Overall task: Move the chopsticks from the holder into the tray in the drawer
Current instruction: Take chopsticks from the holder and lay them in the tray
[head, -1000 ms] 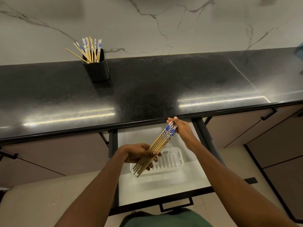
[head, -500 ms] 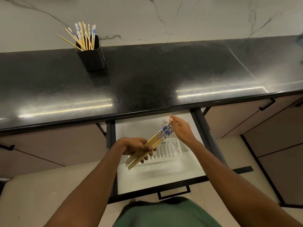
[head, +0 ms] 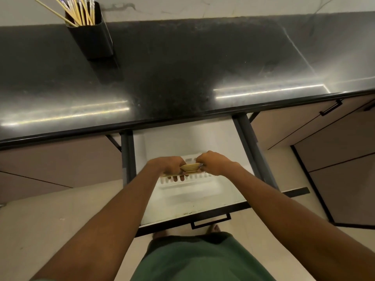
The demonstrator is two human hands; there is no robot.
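Both hands are low over the open drawer. My left hand grips one end of the chopstick bundle, fingers curled round it. My right hand is clamped on the other end, just right of the left hand. The bundle lies level, side to side, right over the white slotted tray under my hands; can't tell if it touches the tray. Dark drawer rails run outside each wrist. Far beyond and left of my left hand, the black holder stands on the dark counter with more chopsticks sticking out. The counter edge overhangs the drawer's back, beyond my knuckles. The drawer handle sits nearer me, between my forearms.
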